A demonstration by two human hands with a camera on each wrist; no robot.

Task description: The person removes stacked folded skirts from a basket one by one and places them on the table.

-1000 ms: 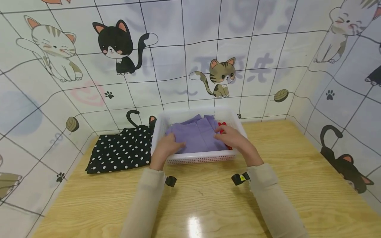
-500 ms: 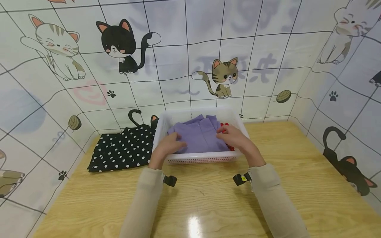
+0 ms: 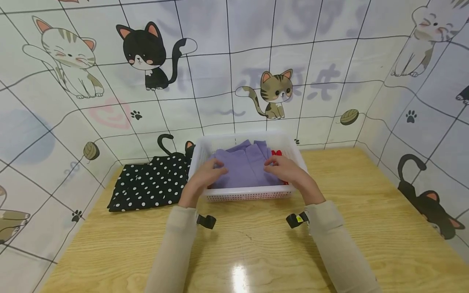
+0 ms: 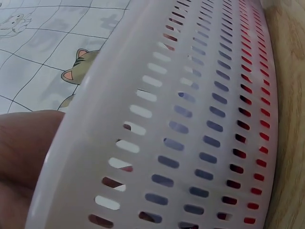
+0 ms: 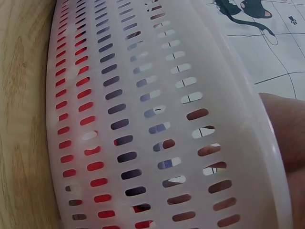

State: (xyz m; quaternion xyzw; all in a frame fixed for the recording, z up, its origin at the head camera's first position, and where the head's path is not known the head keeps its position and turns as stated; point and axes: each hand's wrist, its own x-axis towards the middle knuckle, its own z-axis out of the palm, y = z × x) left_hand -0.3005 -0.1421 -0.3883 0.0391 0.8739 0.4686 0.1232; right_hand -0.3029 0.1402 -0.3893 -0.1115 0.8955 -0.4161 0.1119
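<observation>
A folded purple garment lies on top in a white perforated plastic basket. My left hand reaches over the basket's left front corner, its relaxed fingers at the garment's left side. From the right, my right hand reaches in, fingertips at the garment's right side. Neither hand visibly grips the cloth; whether the fingertips touch it is hard to tell. Red cloth shows beside the garment at the right, and through the lower holes in both wrist views. The basket wall hides most of the hand in each wrist view.
A black cloth with white dots lies folded on the wooden table, close to the basket's left side. Behind the basket rises a wall covering printed with cats and grid lines.
My left hand has drawn back slightly left from the garment, its thumb and fingers nearer the basket's edge. My right hand has barely moved. The purple garment stays in the basket.
</observation>
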